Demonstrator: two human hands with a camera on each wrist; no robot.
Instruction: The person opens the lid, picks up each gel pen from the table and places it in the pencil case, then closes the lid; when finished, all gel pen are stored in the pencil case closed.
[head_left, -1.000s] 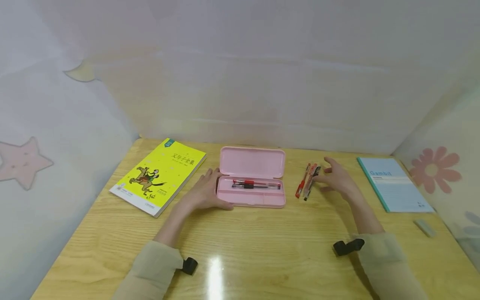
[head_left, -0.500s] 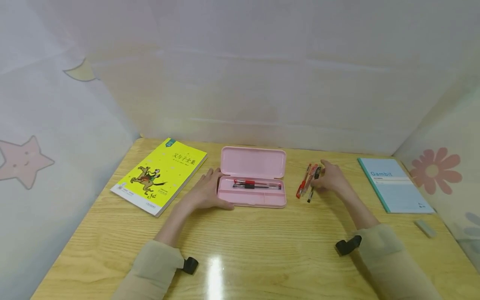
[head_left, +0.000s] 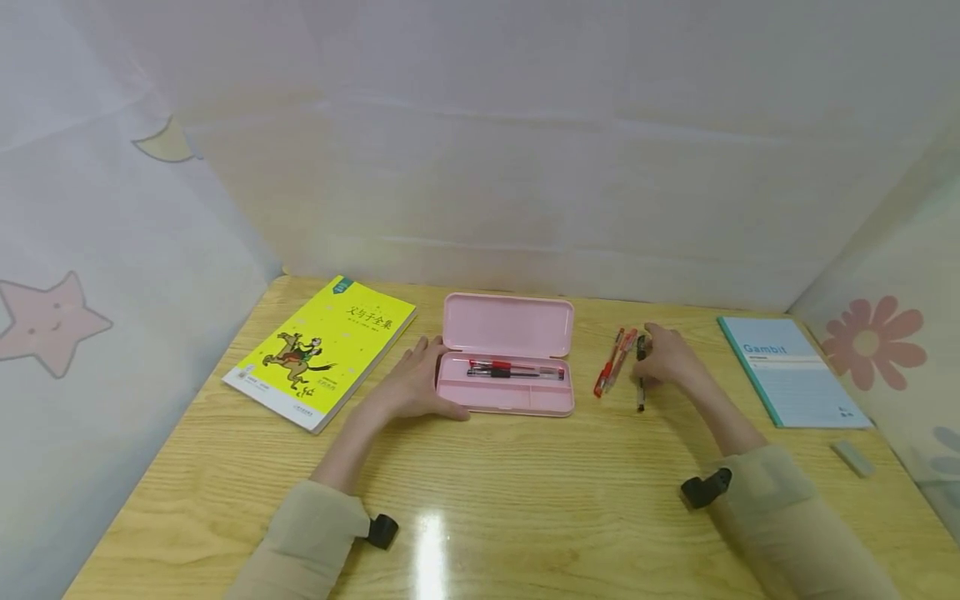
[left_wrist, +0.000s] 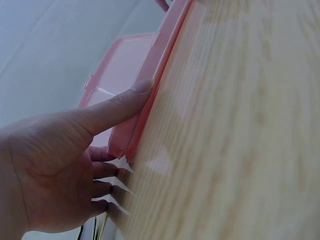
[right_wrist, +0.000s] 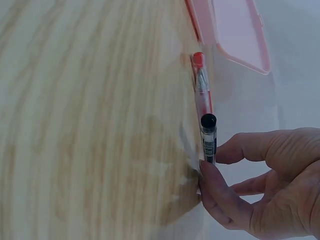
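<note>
Right hand (head_left: 670, 357): pinched a black pen (head_left: 641, 393) between thumb and finger, just right of loose red pens (head_left: 624, 352). Left hand (head_left: 416, 383): gripped the left end of one pink pencil case (head_left: 480, 397), lid (head_left: 508, 327) raised. Contents: one red-grip pen (head_left: 500, 365) and one black-grip pen (head_left: 500, 374), side by side in the long rear compartment. Left wrist view alone showed the thumb along the front wall from low down; right wrist view, the black pen's round end. Bench (head_left: 525, 508): wood-grained; carried a yellow book (head_left: 330, 358) leftward, a pale notebook (head_left: 798, 379) and grey block (head_left: 852, 459) rightward. Room: pale printed hangings (head_left: 465, 167) stood behind.
</note>
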